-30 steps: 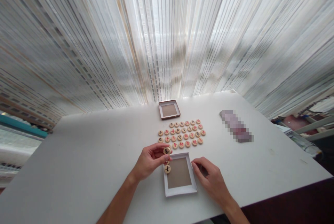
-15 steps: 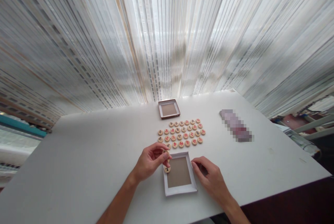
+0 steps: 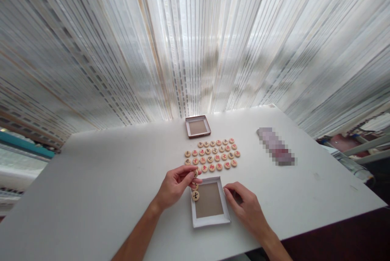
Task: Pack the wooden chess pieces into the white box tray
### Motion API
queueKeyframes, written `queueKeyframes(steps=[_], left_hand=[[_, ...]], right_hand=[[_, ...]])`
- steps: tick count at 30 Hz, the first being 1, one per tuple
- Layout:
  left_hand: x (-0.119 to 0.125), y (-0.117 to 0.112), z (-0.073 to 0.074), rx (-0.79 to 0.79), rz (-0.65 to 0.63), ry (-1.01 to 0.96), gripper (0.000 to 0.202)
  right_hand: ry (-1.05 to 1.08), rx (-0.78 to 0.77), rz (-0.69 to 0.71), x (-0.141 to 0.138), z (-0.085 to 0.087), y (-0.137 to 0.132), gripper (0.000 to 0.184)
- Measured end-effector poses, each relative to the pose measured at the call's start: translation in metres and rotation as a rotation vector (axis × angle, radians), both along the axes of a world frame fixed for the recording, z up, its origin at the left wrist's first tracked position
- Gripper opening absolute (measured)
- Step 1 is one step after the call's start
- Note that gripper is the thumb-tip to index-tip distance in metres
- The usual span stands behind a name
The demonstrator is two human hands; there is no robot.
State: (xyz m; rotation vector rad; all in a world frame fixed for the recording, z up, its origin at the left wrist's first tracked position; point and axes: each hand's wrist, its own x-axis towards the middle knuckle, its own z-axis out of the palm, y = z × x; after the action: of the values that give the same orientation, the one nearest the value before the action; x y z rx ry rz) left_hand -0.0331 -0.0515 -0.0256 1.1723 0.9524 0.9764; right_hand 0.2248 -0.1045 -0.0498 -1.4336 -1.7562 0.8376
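Note:
My left hand [image 3: 176, 184] pinches a round wooden Chinese chess piece [image 3: 195, 173] between thumb and fingertips, over the upper left corner of a shallow white-walled box [image 3: 212, 225]. Along that box's left wall lies a piece with a black character [image 3: 195, 196]. Just above it another piece shows, partly covered by my fingers. On the other side, my right hand [image 3: 243, 202] is closed at the box's right wall, thumb and forefinger at the rim. Beyond the box, several rows of chess pieces [image 3: 210, 158] with red or black characters lie face up.
A second shallow box with a dark rim [image 3: 198, 135] stands behind the rows of pieces. To the right lies a blurred-out oblong object [image 3: 276, 147] on the white table [image 3: 122, 180]. Striped translucent curtains [image 3: 195, 50] hang along the table's far edge.
My left hand has shifted slightly up and right with its chess piece, turning it a little. The black-character piece in the box has rotated slightly. My right hand stays at the box wall.

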Motion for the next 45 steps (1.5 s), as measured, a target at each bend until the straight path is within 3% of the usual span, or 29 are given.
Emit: queueKeyframes(steps=[16, 27, 45], left_hand=[[0.0, 0.0, -0.003, -0.008, -0.027, -0.028, 0.032], [0.002, -0.002, 0.004, 0.009, -0.027, -0.056, 0.017], [0.0, -0.001, 0.006, -0.01, 0.021, 0.031, 0.027]], right_hand=[[-0.009, 0.013, 0.0, 0.0, 0.001, 0.002, 0.018], [-0.015, 0.025, -0.006, 0.001, 0.0, 0.0, 0.019], [-0.017, 0.027, -0.007, -0.001, 0.002, 0.0, 0.018]])
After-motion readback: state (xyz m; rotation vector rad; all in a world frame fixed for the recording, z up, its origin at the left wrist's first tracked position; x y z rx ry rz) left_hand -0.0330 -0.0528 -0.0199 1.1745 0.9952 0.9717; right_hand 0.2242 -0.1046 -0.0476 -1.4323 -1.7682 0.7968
